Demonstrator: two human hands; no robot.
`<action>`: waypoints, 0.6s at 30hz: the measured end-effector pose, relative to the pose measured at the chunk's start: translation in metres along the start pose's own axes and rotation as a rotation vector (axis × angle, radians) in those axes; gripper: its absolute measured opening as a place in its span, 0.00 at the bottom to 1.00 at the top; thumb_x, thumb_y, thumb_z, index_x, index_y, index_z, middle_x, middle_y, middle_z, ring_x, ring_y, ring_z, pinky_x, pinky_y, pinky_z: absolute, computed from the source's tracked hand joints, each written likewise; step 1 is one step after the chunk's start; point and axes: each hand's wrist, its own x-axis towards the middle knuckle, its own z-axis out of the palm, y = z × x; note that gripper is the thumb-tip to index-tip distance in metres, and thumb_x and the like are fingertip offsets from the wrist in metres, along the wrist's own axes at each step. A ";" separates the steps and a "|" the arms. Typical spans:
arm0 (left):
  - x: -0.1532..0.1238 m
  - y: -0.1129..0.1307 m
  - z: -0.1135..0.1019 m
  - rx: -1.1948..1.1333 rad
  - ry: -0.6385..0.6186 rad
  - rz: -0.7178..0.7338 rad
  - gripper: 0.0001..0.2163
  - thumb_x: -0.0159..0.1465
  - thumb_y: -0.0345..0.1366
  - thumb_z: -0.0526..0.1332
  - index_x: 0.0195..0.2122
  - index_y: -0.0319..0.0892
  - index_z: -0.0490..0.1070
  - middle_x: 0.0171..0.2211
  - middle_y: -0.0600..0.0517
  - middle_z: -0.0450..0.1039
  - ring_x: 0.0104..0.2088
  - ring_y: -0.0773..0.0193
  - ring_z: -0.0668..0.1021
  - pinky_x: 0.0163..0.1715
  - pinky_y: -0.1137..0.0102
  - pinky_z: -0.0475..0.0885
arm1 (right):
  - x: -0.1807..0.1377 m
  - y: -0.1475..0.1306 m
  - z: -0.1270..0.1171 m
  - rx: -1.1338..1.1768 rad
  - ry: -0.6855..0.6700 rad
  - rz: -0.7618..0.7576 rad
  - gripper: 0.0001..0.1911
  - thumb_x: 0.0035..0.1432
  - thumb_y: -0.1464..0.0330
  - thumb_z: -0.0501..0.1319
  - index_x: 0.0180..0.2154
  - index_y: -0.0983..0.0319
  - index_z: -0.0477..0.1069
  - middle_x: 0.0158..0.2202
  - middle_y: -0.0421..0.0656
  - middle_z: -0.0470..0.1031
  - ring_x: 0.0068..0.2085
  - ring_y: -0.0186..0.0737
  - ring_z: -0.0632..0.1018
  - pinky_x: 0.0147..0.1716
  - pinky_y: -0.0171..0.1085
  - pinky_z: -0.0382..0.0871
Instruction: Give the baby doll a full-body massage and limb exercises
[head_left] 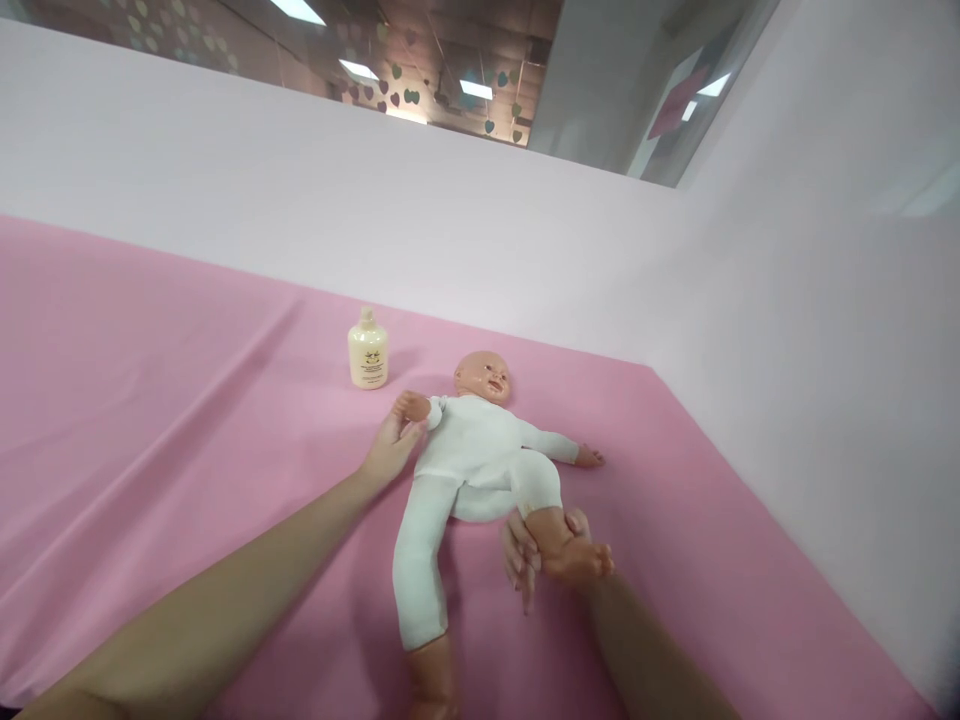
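A baby doll [476, 440] with a bald head and a white cloth body lies on its back on the pink sheet [225, 430]. My left hand [391, 447] is closed around the doll's hand and forearm on the left side. Under the doll's bent leg on the right, my right hand [525, 550] grips the ankle, with the fingers showing on the left and the thumb on the other side. That foot is raised toward me. The doll's other leg stretches down to the lower edge of the view, and its other arm lies out to the right.
A cream-coloured bottle [368, 352] with a printed face stands upright left of the doll's head. White walls [300, 210] border the sheet at the back and right. Above the back wall is a window [435, 60] with heart shapes and ceiling lights showing in it.
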 end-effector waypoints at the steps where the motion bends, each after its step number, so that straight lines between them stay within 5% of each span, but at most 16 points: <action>1: -0.002 0.002 0.000 0.076 -0.062 0.055 0.21 0.66 0.47 0.63 0.57 0.44 0.69 0.56 0.42 0.74 0.60 0.49 0.74 0.63 0.52 0.66 | 0.000 -0.001 0.000 0.052 0.039 -0.073 0.29 0.50 0.41 0.66 0.32 0.61 0.65 0.35 0.43 0.73 0.37 0.43 0.80 0.39 0.47 0.80; 6: -0.003 0.011 0.000 0.305 -0.360 0.281 0.19 0.65 0.43 0.65 0.56 0.47 0.74 0.58 0.43 0.72 0.62 0.49 0.72 0.65 0.51 0.64 | 0.007 -0.007 0.015 0.139 0.411 -0.154 0.25 0.61 0.46 0.58 0.36 0.64 0.69 0.39 0.47 0.73 0.41 0.44 0.78 0.39 0.44 0.79; 10: -0.003 0.017 0.002 0.234 -0.380 0.205 0.19 0.61 0.40 0.69 0.54 0.49 0.77 0.58 0.43 0.72 0.63 0.46 0.70 0.67 0.49 0.61 | 0.014 -0.012 0.026 0.108 0.605 -0.140 0.24 0.61 0.49 0.60 0.36 0.65 0.72 0.40 0.47 0.73 0.40 0.43 0.78 0.44 0.44 0.75; 14: -0.003 0.027 0.003 0.059 -0.325 0.048 0.20 0.54 0.35 0.74 0.49 0.51 0.80 0.56 0.44 0.74 0.63 0.44 0.70 0.69 0.49 0.56 | 0.015 -0.015 0.030 0.078 0.613 -0.136 0.25 0.60 0.48 0.60 0.36 0.65 0.73 0.39 0.48 0.74 0.40 0.43 0.78 0.46 0.44 0.74; 18: -0.002 0.031 0.004 -0.087 -0.153 -0.092 0.19 0.53 0.32 0.75 0.46 0.48 0.80 0.54 0.45 0.75 0.63 0.47 0.70 0.70 0.51 0.55 | 0.012 -0.011 0.030 -0.034 0.462 -0.138 0.28 0.56 0.45 0.62 0.36 0.66 0.73 0.39 0.49 0.75 0.41 0.45 0.79 0.48 0.45 0.74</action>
